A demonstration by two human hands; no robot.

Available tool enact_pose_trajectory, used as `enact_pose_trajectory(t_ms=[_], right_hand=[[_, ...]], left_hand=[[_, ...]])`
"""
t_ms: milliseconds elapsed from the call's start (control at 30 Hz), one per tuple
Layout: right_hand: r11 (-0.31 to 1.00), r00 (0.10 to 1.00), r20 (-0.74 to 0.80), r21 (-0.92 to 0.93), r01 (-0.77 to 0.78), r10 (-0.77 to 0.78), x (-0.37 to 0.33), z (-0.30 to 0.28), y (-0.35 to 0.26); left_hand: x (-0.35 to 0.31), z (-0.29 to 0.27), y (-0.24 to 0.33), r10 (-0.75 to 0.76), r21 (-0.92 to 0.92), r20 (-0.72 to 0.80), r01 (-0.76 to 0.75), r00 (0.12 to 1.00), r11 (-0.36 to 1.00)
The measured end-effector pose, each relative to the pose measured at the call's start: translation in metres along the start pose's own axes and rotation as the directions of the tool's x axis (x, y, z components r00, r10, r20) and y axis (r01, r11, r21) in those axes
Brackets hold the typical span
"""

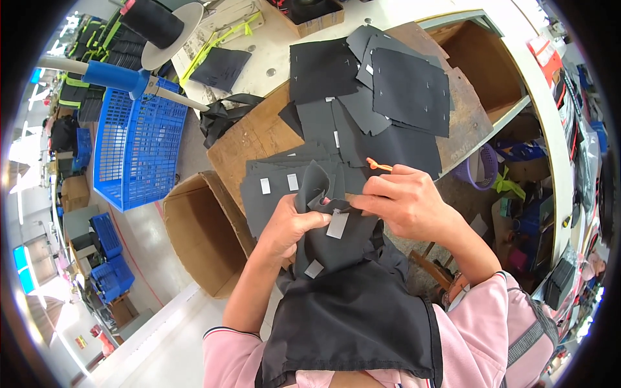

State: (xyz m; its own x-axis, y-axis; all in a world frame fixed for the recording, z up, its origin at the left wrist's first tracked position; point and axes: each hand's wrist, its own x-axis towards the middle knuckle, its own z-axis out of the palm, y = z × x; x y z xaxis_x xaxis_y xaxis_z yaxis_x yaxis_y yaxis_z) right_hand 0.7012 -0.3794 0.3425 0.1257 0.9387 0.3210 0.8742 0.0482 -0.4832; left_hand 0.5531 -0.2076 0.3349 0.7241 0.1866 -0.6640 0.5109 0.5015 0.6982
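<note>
My left hand is closed on a folded dark grey fabric piece, its thumb pressing near a white tag. The piece hangs over my lap and stands up in a fold above the thumb. My right hand is closed at the right side of the same fold, fingertips beside the tag. A small tool with an orange end sticks out above its fingers; the rest of it is hidden in the hand. Just beyond lies a stack of grey fabric pieces with white tags.
More dark fabric panels cover the wooden board. An open cardboard box stands to the left, near a blue plastic basket. A blue-and-grey pole crosses the upper left, below a black thread cone.
</note>
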Motion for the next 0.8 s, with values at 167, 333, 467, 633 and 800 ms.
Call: enact_pose_trajectory(t_ms=[167,333,467,633,800], right_hand=[[0.977,0.992,0.018,0.174,-0.123,0.122,-0.005,-0.005,-0.002],[0.973,0.979,-0.078,0.15,-0.175,0.188,0.001,0.01,-0.002],[0.977,0.99,-0.073,0.181,-0.108,0.123,-0.002,0.013,0.001],[0.974,0.979,-0.075,0.14,-0.178,0.19,-0.005,0.011,0.001],[0.98,0.986,0.018,0.105,-0.169,0.168,0.002,0.006,-0.002]], left_hand=[[0.002,-0.001,0.002,-0.013,-0.011,-0.036,0.013,0.999,1.0],[0.004,0.002,0.007,-0.02,0.001,-0.024,0.02,1.0,1.0],[0.003,-0.002,0.002,-0.018,-0.015,-0.029,0.018,0.999,1.0],[0.005,-0.004,0.003,-0.026,-0.003,-0.038,0.026,0.999,1.0],[0.004,-0.004,0.004,0.002,0.035,-0.047,-0.001,0.999,0.999]])
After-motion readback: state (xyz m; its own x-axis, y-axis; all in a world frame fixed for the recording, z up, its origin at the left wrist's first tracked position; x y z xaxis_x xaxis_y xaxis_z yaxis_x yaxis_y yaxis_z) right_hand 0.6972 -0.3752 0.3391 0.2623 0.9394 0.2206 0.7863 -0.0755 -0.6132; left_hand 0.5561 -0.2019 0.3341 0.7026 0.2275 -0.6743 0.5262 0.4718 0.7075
